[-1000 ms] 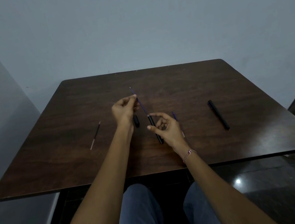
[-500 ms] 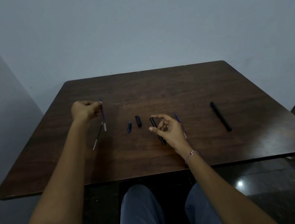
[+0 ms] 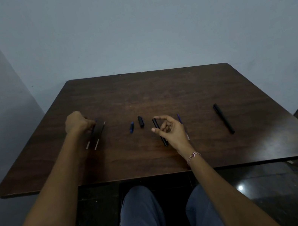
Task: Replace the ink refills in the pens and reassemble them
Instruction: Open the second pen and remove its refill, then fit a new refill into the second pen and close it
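My right hand [image 3: 172, 131] grips an empty black pen barrel [image 3: 160, 131], tilted with its lower end on the dark wooden table [image 3: 180, 89]. My left hand [image 3: 77, 123] is at the left of the table, fingers closed on the upper end of a thin refill [image 3: 91, 138] that lies down on the wood. A second thin refill [image 3: 100, 135] lies parallel just right of it. Between the hands lie a small blue pen piece [image 3: 131, 128] and a short black pen piece [image 3: 141, 121]. A blue refill [image 3: 179, 119] lies partly hidden behind my right hand.
A whole black pen [image 3: 223, 118] lies to the right of my right hand. The table's near edge is above my knees, and grey walls stand close at the left and back. Dark glossy floor shows at the right.
My left hand carried the refill from above the barrel over to the left and lowered it onto the table beside the other refill. My right hand stayed put with the barrel.
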`<control>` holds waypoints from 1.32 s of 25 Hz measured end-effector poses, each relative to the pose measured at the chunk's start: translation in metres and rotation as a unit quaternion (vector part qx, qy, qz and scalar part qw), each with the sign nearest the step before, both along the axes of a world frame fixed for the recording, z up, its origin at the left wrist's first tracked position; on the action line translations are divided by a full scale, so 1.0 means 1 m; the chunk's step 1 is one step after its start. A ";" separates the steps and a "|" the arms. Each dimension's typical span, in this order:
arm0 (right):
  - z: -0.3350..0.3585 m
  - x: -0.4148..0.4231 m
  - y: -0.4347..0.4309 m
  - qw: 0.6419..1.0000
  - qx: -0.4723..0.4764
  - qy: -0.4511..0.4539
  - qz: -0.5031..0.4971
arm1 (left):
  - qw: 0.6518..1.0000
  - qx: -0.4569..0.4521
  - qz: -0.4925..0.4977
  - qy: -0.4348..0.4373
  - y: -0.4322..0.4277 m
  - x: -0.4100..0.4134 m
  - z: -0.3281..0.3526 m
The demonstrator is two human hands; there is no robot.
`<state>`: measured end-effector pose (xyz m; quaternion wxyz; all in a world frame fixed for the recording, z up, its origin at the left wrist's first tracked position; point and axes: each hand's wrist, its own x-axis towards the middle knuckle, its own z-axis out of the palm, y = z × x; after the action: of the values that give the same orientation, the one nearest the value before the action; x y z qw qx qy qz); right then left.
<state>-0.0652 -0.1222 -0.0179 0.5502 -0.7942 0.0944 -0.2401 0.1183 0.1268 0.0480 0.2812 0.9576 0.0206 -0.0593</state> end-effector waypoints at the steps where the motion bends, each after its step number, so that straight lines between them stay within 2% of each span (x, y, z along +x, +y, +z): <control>1: 0.000 0.000 0.000 1.000 0.000 0.000 0.001 | 1.000 0.001 0.004 0.006 -0.001 -0.001 -0.001; 10: 0.000 0.000 -0.001 1.000 0.003 0.007 0.003 | 0.999 0.012 0.034 0.026 -0.006 -0.011 -0.007; 13: 0.000 0.000 -0.001 1.000 0.011 0.007 0.002 | 0.999 -0.010 0.042 -0.032 -0.011 -0.018 -0.004; 15: -0.001 0.001 -0.001 1.000 0.021 0.000 0.003 | 0.991 -0.076 0.018 -0.111 -0.024 -0.029 -0.003; 17: -0.002 0.001 -0.001 1.000 0.027 -0.009 0.004 | 0.968 -0.213 -0.005 -0.134 -0.050 -0.052 -0.003; 19: -0.004 0.002 0.000 0.999 0.037 -0.012 0.001 | 0.921 -0.380 -0.019 -0.085 -0.083 -0.085 -0.011; 21: -0.005 0.003 0.000 0.998 0.054 -0.012 -0.016 | 0.860 -0.507 -0.039 -0.037 -0.112 -0.117 -0.023; 22: -0.005 0.003 0.000 0.998 0.062 -0.017 -0.024 | 0.844 -0.533 -0.048 -0.033 -0.122 -0.128 -0.030; 26: -0.005 0.003 -0.001 0.995 0.089 -0.033 -0.033 | 0.849 -0.520 -0.082 -0.038 -0.134 -0.141 -0.049; 30: -0.004 0.002 -0.002 0.993 0.116 -0.015 -0.027 | 0.824 -0.557 -0.108 0.013 -0.129 -0.136 -0.057; 33: -0.002 0.000 -0.001 0.991 0.134 -0.008 -0.018 | 0.820 -0.555 -0.142 0.020 -0.126 -0.134 -0.058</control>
<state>-0.0655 -0.1233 -0.0197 0.6481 -0.7094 0.1358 -0.2413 -0.0156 0.0008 -0.0102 0.7529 0.6306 -0.1462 -0.1188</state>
